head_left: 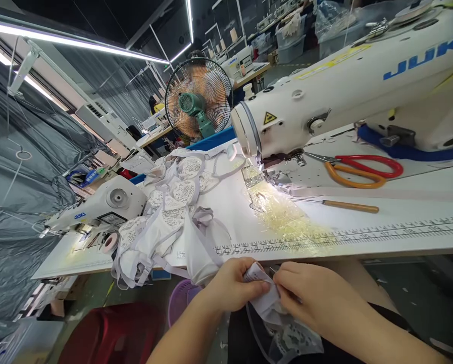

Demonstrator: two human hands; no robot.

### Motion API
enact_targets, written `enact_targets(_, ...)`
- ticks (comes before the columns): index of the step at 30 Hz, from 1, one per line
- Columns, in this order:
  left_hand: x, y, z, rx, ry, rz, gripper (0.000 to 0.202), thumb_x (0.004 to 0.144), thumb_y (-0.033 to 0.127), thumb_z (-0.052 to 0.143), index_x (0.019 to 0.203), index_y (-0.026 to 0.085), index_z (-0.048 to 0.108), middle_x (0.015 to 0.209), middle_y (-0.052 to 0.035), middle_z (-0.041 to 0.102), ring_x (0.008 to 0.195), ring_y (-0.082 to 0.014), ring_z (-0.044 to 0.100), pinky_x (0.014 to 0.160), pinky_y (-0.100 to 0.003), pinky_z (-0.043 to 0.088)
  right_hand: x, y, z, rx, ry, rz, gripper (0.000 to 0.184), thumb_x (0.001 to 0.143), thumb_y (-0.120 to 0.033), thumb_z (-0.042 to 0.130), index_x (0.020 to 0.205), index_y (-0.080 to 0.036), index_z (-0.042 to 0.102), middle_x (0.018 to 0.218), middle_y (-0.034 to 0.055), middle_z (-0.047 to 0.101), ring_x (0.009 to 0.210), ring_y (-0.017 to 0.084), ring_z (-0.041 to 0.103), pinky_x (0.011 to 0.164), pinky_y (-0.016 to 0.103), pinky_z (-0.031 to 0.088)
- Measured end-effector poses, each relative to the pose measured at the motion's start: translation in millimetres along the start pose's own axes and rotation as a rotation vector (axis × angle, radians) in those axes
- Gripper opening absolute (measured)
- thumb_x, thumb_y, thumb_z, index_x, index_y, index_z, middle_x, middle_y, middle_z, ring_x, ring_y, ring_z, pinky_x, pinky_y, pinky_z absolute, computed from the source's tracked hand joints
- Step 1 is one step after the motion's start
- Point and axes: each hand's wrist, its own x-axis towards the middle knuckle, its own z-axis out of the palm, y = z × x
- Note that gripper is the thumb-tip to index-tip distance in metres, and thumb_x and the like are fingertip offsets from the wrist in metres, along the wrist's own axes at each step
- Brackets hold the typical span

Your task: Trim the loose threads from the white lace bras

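Note:
Both my hands meet just below the front edge of the sewing table (362,242). My left hand (232,288) pinches a small white fabric piece (262,298) between thumb and fingers. My right hand (317,298) grips the same piece from the right, fingers curled round it. The fabric hangs down onto my lap, where more white lace (294,341) lies. A pile of white lace garments with straps (173,212) lies on the table to the left, partly hanging over the edge.
A white JUKI sewing machine (343,86) stands at the right with its needle area lit. Red and orange scissors (358,169) and a wooden-handled tool (349,206) lie beside it. A fan (198,98) and a second machine (105,202) are at the left. A red stool (108,333) sits below.

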Motion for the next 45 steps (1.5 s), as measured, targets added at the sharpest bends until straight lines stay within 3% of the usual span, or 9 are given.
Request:
enact_targets(8,-3,-3,-0.6,-0.059,0.013,-0.016,0.03,0.067,0.038,0.066,0.072,0.014,0.05,0.061,0.0041,0.043,0.056,-0.0075,0.035,0.052,-0.02,0.028,-7,21,-14,0.023,0.179,0.081,0.018,0.078,-0.016,0.041,0.061,-0.022,0.044,0.057,-0.0027,0.05,0.05,0.011,0.05,0.046,0.022,0.035)
enact_targets(15,0,0,-0.5,0.006,0.007,0.013,0.025,0.068,0.034,0.065,0.072,0.014,0.051,0.062,0.0032,0.044,0.057,-0.0086,0.036,0.053,-0.02,0.029,-6,9,-12,0.257,-0.039,0.085,0.019,0.083,-0.019,0.042,0.069,-0.023,0.055,0.066,-0.0013,0.058,0.059,0.012,0.055,0.053,0.023,0.039)
enact_targets(21,-2,1,-2.6,0.025,0.0,-0.006,0.029,0.068,0.039,0.066,0.074,0.014,0.052,0.062,0.0026,0.044,0.057,-0.009,0.036,0.053,-0.021,0.029,-2,6,-7,0.225,-0.076,0.094,0.022,0.08,-0.013,0.04,0.06,-0.021,0.047,0.059,-0.0017,0.053,0.054,0.011,0.051,0.05,0.023,0.035)
enact_targets(26,0,-5,-5.8,-0.055,0.012,0.003,0.037,0.067,0.046,0.068,0.075,0.014,0.053,0.063,0.0026,0.045,0.057,-0.0085,0.036,0.053,-0.02,0.028,-4,14,-8,0.369,-0.042,0.177,0.016,0.079,-0.017,0.042,0.066,-0.022,0.048,0.064,-0.0019,0.055,0.059,0.012,0.052,0.054,0.023,0.038)
enact_targets(33,4,-10,-4.3,-0.095,0.043,-0.007,0.039,0.067,0.048,0.068,0.077,0.014,0.053,0.064,0.0022,0.046,0.057,-0.0091,0.04,0.055,-0.022,0.034,-1,10,0,0.607,-0.176,0.293,0.013,0.077,-0.021,0.045,0.069,-0.022,0.054,0.068,-0.002,0.057,0.063,0.013,0.051,0.057,0.022,0.039)
enact_targets(36,3,-18,1.4,0.27,0.314,0.182,0.035,0.074,0.034,0.063,0.103,0.016,0.052,0.086,-0.0044,0.055,0.076,-0.0163,0.052,0.069,-0.029,0.044,-1,9,3,0.665,-0.106,0.376,0.017,0.079,-0.025,0.042,0.066,-0.022,0.051,0.063,-0.0021,0.053,0.059,0.013,0.049,0.053,0.022,0.039)
enact_targets(39,-1,-23,10.2,0.706,0.671,0.568,0.043,0.077,0.021,0.06,0.117,0.019,0.044,0.111,-0.0121,0.051,0.104,-0.0244,0.049,0.087,-0.042,0.043,-2,6,4,0.686,-0.013,0.394,0.022,0.083,-0.029,0.04,0.065,-0.022,0.051,0.062,-0.0016,0.053,0.058,0.013,0.05,0.052,0.023,0.041)
enact_targets(41,-2,-22,15.7,0.87,0.662,0.755,0.028,0.08,0.016,0.055,0.107,0.019,0.05,0.101,-0.0101,0.055,0.101,-0.0233,0.051,0.086,-0.042,0.045,-3,4,6,0.674,0.037,0.38,0.023,0.084,-0.03,0.039,0.067,-0.022,0.052,0.065,-0.0009,0.056,0.059,0.014,0.053,0.054,0.024,0.043)
enact_targets(45,-2,-14,21.2,0.972,0.483,0.826,0.013,0.082,0.012,0.048,0.093,0.016,0.054,0.08,-0.0066,0.059,0.08,-0.0183,0.055,0.076,-0.035,0.049,-3,3,13,0.538,0.107,0.315,0.021,0.084,-0.027,0.038,0.071,-0.023,0.054,0.069,0.0006,0.06,0.063,0.015,0.056,0.056,0.026,0.045)
